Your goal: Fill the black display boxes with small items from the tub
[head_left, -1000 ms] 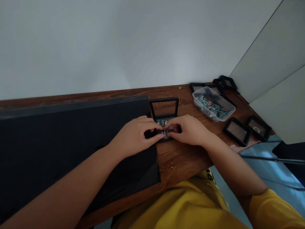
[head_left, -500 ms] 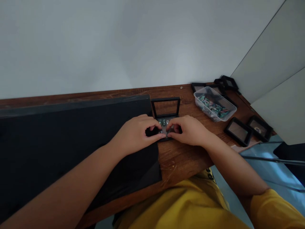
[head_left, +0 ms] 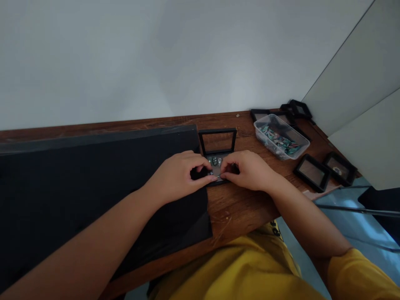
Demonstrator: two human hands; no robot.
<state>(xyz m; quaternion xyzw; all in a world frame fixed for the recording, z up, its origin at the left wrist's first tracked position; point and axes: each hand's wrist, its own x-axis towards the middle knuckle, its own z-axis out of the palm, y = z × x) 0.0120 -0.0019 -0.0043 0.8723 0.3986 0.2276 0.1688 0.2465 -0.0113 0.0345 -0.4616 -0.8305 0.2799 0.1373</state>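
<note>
A small black display case [head_left: 218,131] with a clear window stands on the table with its lid raised. Several shiny greenish round pieces [head_left: 215,161] sit in a row inside its lower half, with smaller pale bits closer to me. My left hand [head_left: 184,173] reaches over the case's left side, thumb and fingers curled in a loose pinch around those bits. From the right, my right hand [head_left: 248,170] brings thumb and index fingertip together inside the case. Whatever either hand pinches is too small to make out, and the fingers cover part of the case.
A clear plastic tub [head_left: 281,137] of teal and pink slivers stands at the back right. Black frames [head_left: 312,171] lie near the right edge, one [head_left: 340,168] holding a round item, with others by the wall. A black mat [head_left: 93,187] covers the table's left side.
My right fingertips have shifted slightly right, widening the gap to my left thumb and showing more of the case floor. The left hand is nearly still.
</note>
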